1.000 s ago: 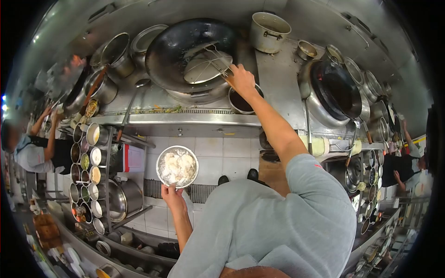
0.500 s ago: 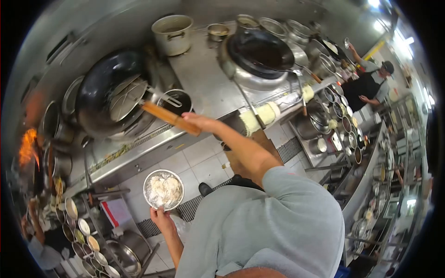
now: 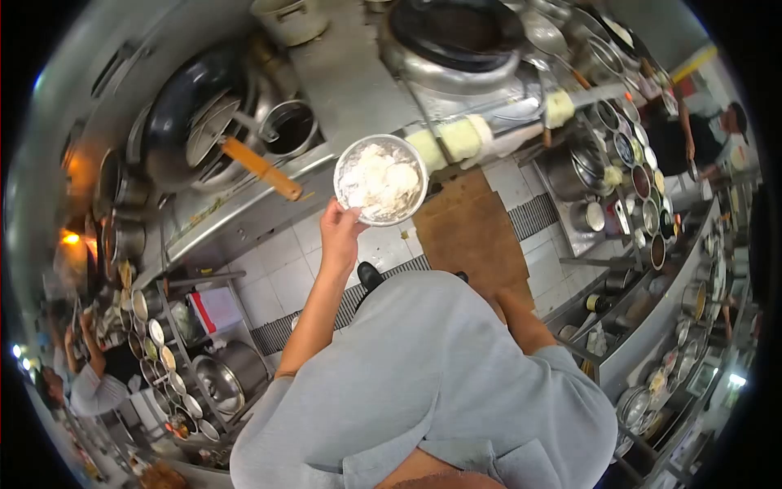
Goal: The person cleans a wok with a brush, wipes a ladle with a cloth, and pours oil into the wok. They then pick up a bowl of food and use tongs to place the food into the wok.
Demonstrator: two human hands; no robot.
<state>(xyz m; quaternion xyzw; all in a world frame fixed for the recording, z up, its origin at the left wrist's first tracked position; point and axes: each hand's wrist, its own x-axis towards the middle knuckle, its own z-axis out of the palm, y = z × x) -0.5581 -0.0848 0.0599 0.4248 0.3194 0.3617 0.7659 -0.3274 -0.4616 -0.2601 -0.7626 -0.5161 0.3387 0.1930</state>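
Observation:
My left hand grips the rim of a metal bowl from below, fingers closed on its near-left edge. In the bowl lie pale, floury-looking lumps. The bowl is held up in front of the stove's front edge. My right hand is low by my body, and its fingers are hidden or blend into the brown background. A wire strainer with a wooden handle rests over the black wok at left, untouched by either hand.
Beside the wok stands a dark pot with a metal tool in it. A second wok sits further right on the steel stove. Rolled cloths lie along the front rail. Flames burn at far left. Co-workers stand at both sides.
My right hand has let go of the strainer's wooden handle and drawn back to my body. My left hand has raised the bowl and brought it right, towards the stove edge.

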